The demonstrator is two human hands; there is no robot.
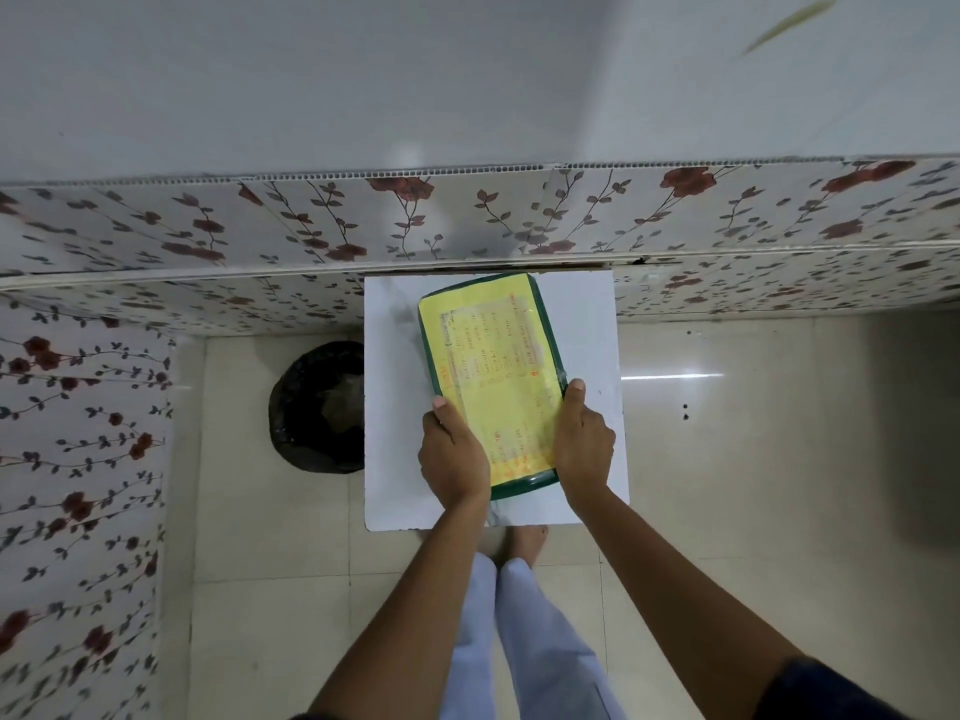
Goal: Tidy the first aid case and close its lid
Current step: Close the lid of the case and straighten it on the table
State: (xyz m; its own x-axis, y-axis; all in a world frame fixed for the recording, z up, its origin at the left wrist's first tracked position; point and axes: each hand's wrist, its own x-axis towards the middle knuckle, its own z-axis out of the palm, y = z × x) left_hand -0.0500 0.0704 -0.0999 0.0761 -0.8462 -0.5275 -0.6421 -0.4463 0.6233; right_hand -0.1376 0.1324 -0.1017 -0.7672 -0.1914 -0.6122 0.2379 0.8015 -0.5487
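Note:
The first aid case (493, 371) is a dark green box with a yellow printed label covering its lid. It lies flat on a small white table top (389, 407), and its lid is down. My left hand (454, 454) grips the case's near left edge, thumb on top of the label. My right hand (584, 439) grips the near right edge in the same way. What is inside the case is hidden.
A black bin (317, 407) lined with a dark bag stands on the tiled floor left of the table. Floral-patterned wall panels (467, 220) run behind the table and along the left. My legs and bare feet (519, 543) are under the table's near edge.

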